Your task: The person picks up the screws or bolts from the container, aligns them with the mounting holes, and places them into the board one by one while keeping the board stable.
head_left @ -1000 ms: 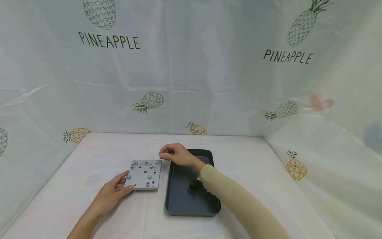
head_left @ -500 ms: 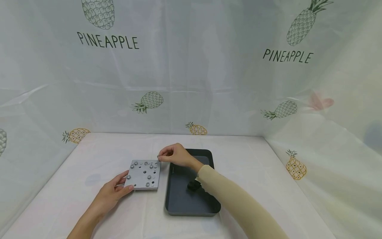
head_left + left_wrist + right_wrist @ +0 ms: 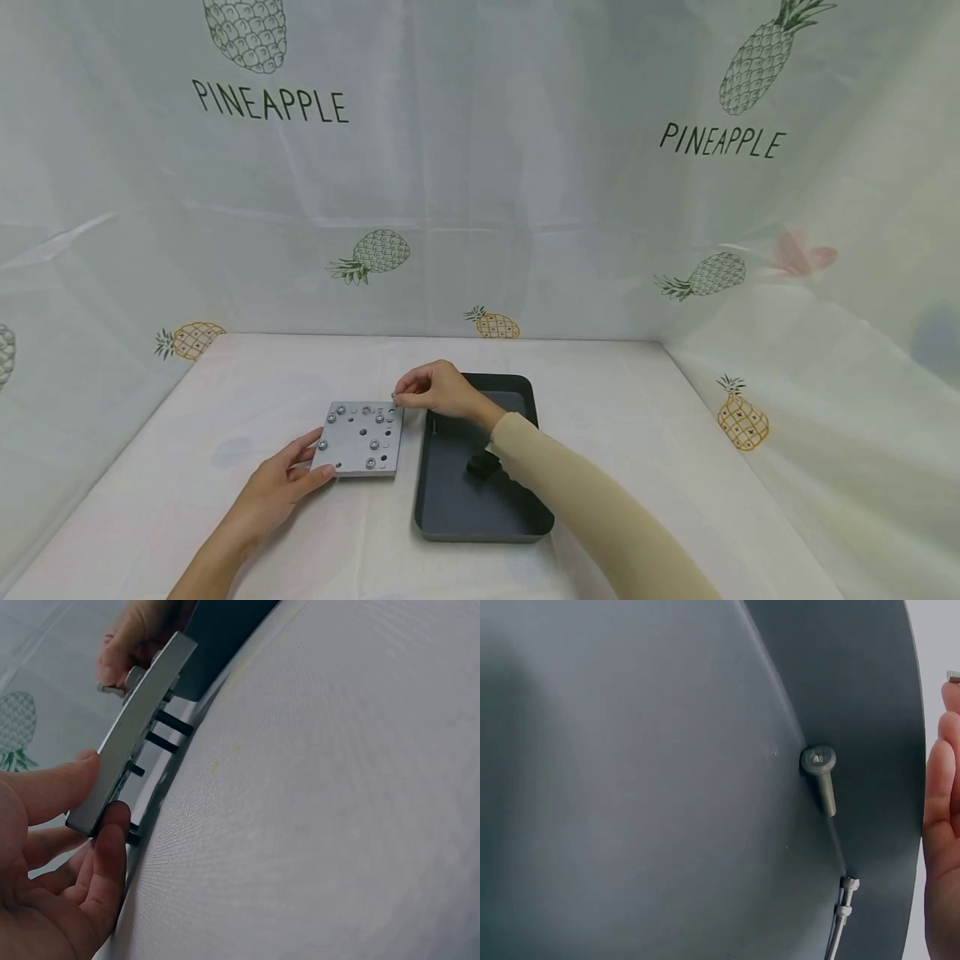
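Head view: right grip (image 3: 438, 390) pinches small metal part (image 3: 394, 395), just above far-right corner of plate (image 3: 347, 447); left grip (image 3: 281, 486) holds near-left corner.

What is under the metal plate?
In the left wrist view, dark screw shafts stick out below the metal plate, toward the white cloth. The left hand covers part of one end; the edge-on angle hides most of the underside.

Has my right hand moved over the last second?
Yes, slightly: in the head view, your right hand has shifted left against the tray, toward the plate.
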`<state>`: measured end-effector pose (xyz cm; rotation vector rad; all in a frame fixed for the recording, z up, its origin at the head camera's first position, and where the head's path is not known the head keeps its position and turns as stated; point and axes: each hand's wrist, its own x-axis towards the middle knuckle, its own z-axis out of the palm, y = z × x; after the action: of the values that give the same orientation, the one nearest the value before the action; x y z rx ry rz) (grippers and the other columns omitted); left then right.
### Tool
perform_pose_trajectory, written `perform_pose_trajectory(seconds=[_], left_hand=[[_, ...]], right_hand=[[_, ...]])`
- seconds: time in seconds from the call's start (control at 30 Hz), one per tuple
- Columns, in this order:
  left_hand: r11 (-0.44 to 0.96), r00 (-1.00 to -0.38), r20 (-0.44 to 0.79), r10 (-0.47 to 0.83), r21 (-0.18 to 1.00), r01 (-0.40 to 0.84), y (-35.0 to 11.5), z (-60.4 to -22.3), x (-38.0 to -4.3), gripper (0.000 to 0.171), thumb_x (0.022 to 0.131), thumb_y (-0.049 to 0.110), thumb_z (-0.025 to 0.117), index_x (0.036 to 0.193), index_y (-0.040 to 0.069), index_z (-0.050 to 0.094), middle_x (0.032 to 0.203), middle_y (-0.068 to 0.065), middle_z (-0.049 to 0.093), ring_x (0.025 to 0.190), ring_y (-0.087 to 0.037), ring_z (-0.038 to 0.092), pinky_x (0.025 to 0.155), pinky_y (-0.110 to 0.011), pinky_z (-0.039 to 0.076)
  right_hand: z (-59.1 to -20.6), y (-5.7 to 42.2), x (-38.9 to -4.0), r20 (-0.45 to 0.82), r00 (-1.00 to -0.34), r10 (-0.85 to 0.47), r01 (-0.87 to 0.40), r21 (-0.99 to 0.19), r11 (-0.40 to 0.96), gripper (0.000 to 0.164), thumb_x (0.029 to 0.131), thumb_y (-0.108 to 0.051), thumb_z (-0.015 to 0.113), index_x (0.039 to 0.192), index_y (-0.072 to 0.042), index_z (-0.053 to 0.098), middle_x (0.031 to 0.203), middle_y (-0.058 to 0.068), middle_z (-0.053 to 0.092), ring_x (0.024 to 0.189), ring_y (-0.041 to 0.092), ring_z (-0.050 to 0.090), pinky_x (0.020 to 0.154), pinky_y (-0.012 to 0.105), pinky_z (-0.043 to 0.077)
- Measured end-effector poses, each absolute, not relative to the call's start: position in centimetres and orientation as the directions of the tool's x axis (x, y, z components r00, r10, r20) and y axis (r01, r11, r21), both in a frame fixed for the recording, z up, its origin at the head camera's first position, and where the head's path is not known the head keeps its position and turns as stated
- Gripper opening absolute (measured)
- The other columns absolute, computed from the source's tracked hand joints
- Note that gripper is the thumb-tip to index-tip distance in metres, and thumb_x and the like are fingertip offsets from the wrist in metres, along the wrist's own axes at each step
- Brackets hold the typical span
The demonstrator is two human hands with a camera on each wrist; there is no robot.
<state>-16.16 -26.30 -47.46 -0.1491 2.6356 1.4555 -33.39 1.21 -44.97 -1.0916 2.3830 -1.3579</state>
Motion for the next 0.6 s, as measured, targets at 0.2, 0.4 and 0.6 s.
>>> perform_pose_trajectory(seconds=[0.2,0.4,0.6], left_hand=[[0.534,-0.986,-0.166,-0.031,0.831,-0.157,-26.3,-47.5,-16.2,0.089,0.097,0.049,0.076,0.166,0.010,0.035,0.155,-0.028,0.049,0.119,-0.024,0.065,0.106,-0.052,0.047],[0.533,-0.986,-0.162,-0.026,0.832,-0.151,-26.3,-47.4,-16.1,0.089,0.097,0.049,0.076,0.166,0.010,0.035,0.154,-0.028,0.050,0.122,-0.027,0.065,0.107,-0.052,0.048],[0.533,-0.987,-0.159,-0.025,0.833,-0.147,-26.3,-47.3,-16.1,0.089,0.098,0.050,0.076,0.166,0.010,0.034,0.155,-0.029,0.049,0.125,-0.029,0.064,0.109,-0.054,0.047]], right_hand=[[-45.2,0.8,-34.2,0.159,-0.692,-0.704,-0.484,-0.826,0.289,0.007,0.095,-0.017,0.083,0.101,-0.014,0.083,0.092,-0.007,0.080,0.082,0.008,0.070,0.073,0.023,0.052],[-45.6,0.5,-34.5,0.151,-0.678,-0.720,-0.489,-0.824,0.288,0.006,0.094,-0.017,0.085,0.100,-0.015,0.084,0.093,-0.008,0.080,0.082,0.008,0.071,0.074,0.023,0.054],[-45.9,0.3,-34.4,0.174,-0.673,-0.719,-0.527,-0.794,0.301,0.006,0.093,-0.019,0.085,0.098,-0.017,0.085,0.091,-0.011,0.079,0.081,0.006,0.070,0.075,0.022,0.054]])
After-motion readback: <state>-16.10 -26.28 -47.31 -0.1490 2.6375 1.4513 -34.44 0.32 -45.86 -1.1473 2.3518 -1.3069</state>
